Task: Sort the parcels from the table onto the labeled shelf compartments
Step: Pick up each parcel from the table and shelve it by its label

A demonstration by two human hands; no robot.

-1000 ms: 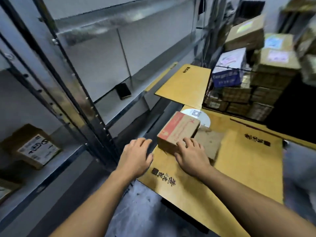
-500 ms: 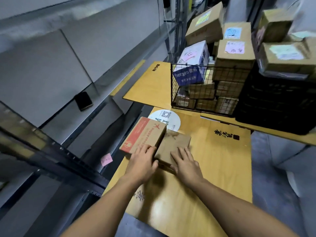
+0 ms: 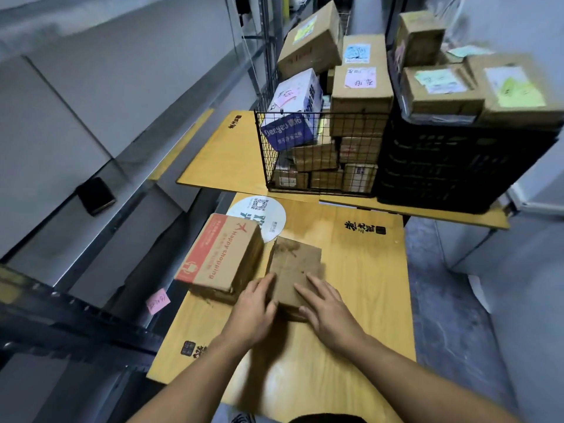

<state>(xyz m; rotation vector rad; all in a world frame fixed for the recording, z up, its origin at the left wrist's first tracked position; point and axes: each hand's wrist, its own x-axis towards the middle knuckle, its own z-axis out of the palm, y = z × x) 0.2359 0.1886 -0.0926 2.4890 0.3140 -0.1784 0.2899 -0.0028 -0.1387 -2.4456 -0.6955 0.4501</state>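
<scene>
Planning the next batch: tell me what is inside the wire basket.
The wire basket holds cardboard parcels and a blue-and-white box; whatever lies behind them is hidden.

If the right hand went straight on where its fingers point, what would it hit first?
Right hand rests on the small brown parcel; sliding on, it would probably reach the Happy shopping box beside it.

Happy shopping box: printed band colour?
Red-orange, on the otherwise brown Happy shopping box; shows best in the head view.
</scene>
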